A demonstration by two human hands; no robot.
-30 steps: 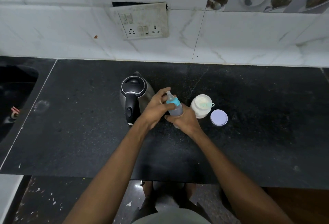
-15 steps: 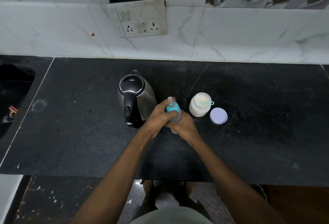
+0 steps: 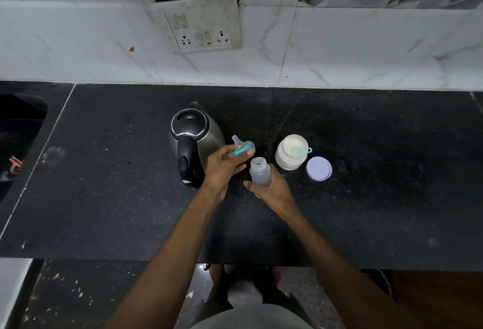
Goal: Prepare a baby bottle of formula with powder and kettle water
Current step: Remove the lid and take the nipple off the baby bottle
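Standing at the near edge of the black stone counter (image 3: 109, 198), the person has both forearms reaching in from below. Right hand (image 3: 271, 190) wraps the lower body of the baby bottle (image 3: 258, 173), fingers curled round it, bottle upright with its base at or just over the counter; which, cannot tell. Bottle neck open, inside looks empty as far as the translucent wall shows. Left hand (image 3: 226, 165) pinches the teat and teal screw collar (image 3: 243, 147) between thumb and fingertips, holding it up and to the left of the open neck, apart from it. Step in hand, by my reading: uncapping done, filling not yet begun. Next move likely calls for parking the teat somewhere clean on the counter to free the left hand, then taking either powder or water. Just right of the bottle, the open formula jar (image 3: 291, 153) shows pale powder with a teal scoop (image 3: 303, 149) resting in it; its round pale lid (image 3: 318, 168) lies flat beside it. Left of the hands, the steel electric kettle (image 3: 193, 140), lid down, black handle toward the person. Beyond, on the marble-look wall tiles, a grubby switch-and-socket plate (image 3: 201, 28). No brand, label or legible writing on jar, bottle or kettle.
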